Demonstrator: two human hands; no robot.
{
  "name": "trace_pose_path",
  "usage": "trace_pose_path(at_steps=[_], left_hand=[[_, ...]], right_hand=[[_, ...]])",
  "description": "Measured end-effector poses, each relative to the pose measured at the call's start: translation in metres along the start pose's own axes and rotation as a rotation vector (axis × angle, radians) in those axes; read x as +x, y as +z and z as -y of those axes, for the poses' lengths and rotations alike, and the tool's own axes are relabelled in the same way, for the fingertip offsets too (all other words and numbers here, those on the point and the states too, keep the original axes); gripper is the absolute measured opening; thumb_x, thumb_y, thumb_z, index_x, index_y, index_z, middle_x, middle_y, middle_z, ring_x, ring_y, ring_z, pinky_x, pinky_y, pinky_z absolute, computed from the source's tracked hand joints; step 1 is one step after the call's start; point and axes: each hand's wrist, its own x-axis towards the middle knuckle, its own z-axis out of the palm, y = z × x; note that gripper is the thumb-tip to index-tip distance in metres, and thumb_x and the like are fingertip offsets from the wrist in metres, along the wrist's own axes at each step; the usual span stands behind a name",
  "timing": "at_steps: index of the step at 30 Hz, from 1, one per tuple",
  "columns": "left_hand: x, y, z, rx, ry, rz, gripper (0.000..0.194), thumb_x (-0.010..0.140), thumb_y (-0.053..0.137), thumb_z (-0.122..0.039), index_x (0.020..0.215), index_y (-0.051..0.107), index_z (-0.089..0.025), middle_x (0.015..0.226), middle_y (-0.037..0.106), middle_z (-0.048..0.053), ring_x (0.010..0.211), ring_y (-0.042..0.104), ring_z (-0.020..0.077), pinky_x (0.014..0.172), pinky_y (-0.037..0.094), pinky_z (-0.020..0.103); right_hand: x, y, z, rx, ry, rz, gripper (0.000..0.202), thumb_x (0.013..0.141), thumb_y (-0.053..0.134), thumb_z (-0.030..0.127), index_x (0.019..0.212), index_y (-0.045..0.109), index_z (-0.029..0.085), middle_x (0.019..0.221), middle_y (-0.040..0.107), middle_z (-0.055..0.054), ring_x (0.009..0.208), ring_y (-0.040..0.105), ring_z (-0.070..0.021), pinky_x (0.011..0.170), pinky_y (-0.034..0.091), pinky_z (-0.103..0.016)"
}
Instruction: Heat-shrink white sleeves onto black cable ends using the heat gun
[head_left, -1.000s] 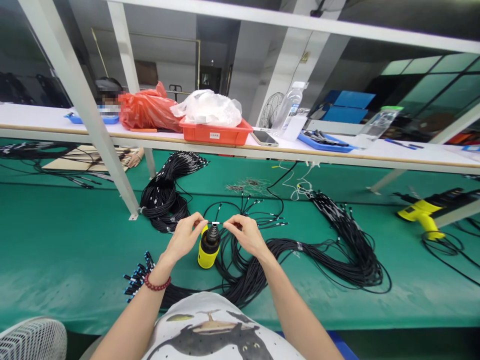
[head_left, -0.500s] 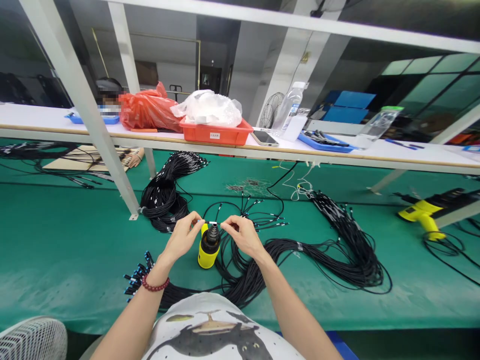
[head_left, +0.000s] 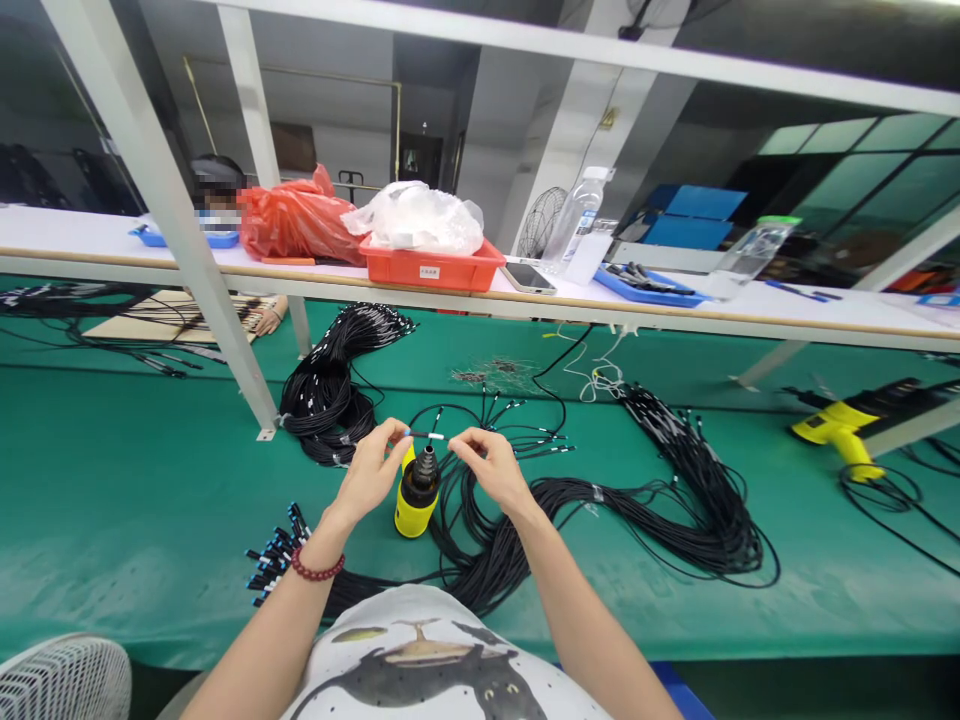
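Between my two hands a thin black cable (head_left: 427, 436) with a white sleeve on it is stretched level. My left hand (head_left: 373, 467) pinches its left end, where a bit of blue shows. On the other side my right hand (head_left: 489, 465) pinches it between thumb and fingers. Just below the cable a yellow heat gun (head_left: 416, 505) stands upright, its dark stepped nozzle pointing up. A long bundle of black cables (head_left: 495, 570) curves under my arms, and its blue-tipped ends (head_left: 274, 555) fan out by my left forearm.
Another coiled black cable bundle (head_left: 330, 390) lies behind on the green mat (head_left: 112, 480). A second yellow heat gun (head_left: 844, 430) rests at the right. The shelf above carries a red tray (head_left: 439, 268) and bottles. At the far left, another person's hand (head_left: 271, 316) shows beneath the shelf.
The cable has risen slightly off the nozzle's tip. My right hand has shifted a little to the right, and more of the cable shows between my hands.
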Motion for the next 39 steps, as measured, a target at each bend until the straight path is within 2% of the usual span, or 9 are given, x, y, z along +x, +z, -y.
trace_pose_path(at_steps=[5, 9, 12, 16, 21, 26, 32, 36, 39], left_hand=[[-0.008, -0.002, 0.045, 0.138, -0.098, -0.036, 0.020, 0.089, 0.044, -0.031, 0.105, 0.051, -0.021, 0.093, 0.063, 0.005, 0.087, 0.061, 0.0194, 0.079, 0.046, 0.034], [-0.042, -0.002, 0.103, 0.565, -0.274, 0.370, 0.029, 0.080, 0.044, -0.007, 0.105, 0.051, -0.021, 0.108, 0.063, 0.008, 0.107, 0.057, 0.0201, 0.091, 0.041, 0.034], [-0.077, 0.002, 0.136, 0.648, -0.381, 0.568, 0.036, 0.067, 0.046, 0.003, 0.093, 0.058, -0.018, 0.102, 0.067, 0.010, 0.101, 0.061, 0.0249, 0.085, 0.042, 0.036], [-0.109, 0.005, 0.156, 0.672, -0.384, 0.764, 0.035, 0.062, 0.052, 0.003, 0.086, 0.061, -0.020, 0.097, 0.068, 0.006, 0.098, 0.062, 0.0220, 0.083, 0.042, 0.031], [-0.118, 0.003, 0.165, 0.681, -0.305, 0.856, 0.028, 0.069, 0.049, -0.002, 0.086, 0.063, -0.020, 0.095, 0.068, 0.005, 0.097, 0.060, 0.0198, 0.085, 0.040, 0.029], [-0.116, -0.004, 0.153, 0.716, -0.197, 0.814, 0.022, 0.078, 0.044, -0.004, 0.086, 0.060, -0.018, 0.102, 0.065, 0.008, 0.099, 0.057, 0.0217, 0.089, 0.038, 0.033], [-0.095, -0.011, 0.082, 0.619, -0.022, 0.684, 0.019, 0.093, 0.037, -0.019, 0.092, 0.056, -0.021, 0.091, 0.064, 0.004, 0.088, 0.058, 0.0196, 0.080, 0.042, 0.032], [-0.085, -0.005, 0.043, 0.637, 0.137, 0.638, 0.018, 0.095, 0.038, -0.022, 0.095, 0.056, -0.020, 0.091, 0.063, 0.004, 0.086, 0.059, 0.0211, 0.079, 0.043, 0.035], [-0.080, -0.009, 0.033, 0.675, 0.168, 0.593, 0.021, 0.097, 0.037, -0.028, 0.094, 0.057, -0.020, 0.087, 0.063, 0.004, 0.082, 0.059, 0.0214, 0.076, 0.042, 0.035]], right_hand=[[-0.007, -0.002, -0.067, -0.030, 0.289, -0.183, 0.045, 0.087, 0.040, 0.053, 0.094, 0.065, 0.016, 0.092, 0.069, -0.010, 0.087, 0.061, -0.0212, 0.071, 0.047, -0.030], [-0.050, 0.005, -0.116, -0.032, 0.385, 0.066, 0.037, 0.078, 0.054, 0.049, 0.061, 0.059, 0.017, 0.058, 0.062, -0.003, 0.060, 0.059, -0.0175, 0.055, 0.046, -0.026], [-0.083, 0.018, -0.136, 0.003, 0.429, 0.273, 0.027, 0.073, 0.060, 0.039, 0.059, 0.060, 0.016, 0.054, 0.062, 0.000, 0.054, 0.058, -0.0145, 0.053, 0.046, -0.024], [-0.100, 0.035, -0.150, 0.022, 0.465, 0.437, 0.014, 0.072, 0.061, 0.026, 0.074, 0.068, 0.014, 0.060, 0.066, -0.002, 0.060, 0.062, -0.0144, 0.059, 0.048, -0.023], [-0.095, 0.046, -0.147, -0.002, 0.432, 0.492, 0.021, 0.077, 0.058, 0.023, 0.090, 0.070, 0.013, 0.074, 0.071, -0.006, 0.071, 0.065, -0.0168, 0.067, 0.050, -0.026], [-0.094, 0.052, -0.113, 0.021, 0.346, 0.603, 0.028, 0.080, 0.059, 0.028, 0.102, 0.070, 0.014, 0.092, 0.073, -0.009, 0.086, 0.067, -0.0205, 0.079, 0.051, -0.030], [-0.095, 0.066, -0.048, -0.021, 0.016, 0.726, 0.049, 0.086, 0.057, 0.038, 0.131, 0.051, 0.018, 0.132, 0.056, -0.012, 0.121, 0.052, -0.0254, 0.103, 0.038, -0.039], [-0.094, 0.073, -0.028, 0.032, 0.038, 0.610, 0.027, 0.089, 0.053, 0.032, 0.112, 0.056, 0.019, 0.094, 0.065, -0.004, 0.085, 0.059, -0.0167, 0.076, 0.045, -0.028], [-0.094, 0.066, -0.032, 0.097, 0.109, 0.482, 0.014, 0.090, 0.050, 0.030, 0.092, 0.058, 0.018, 0.069, 0.054, 0.003, 0.063, 0.047, -0.0107, 0.058, 0.036, -0.022]])
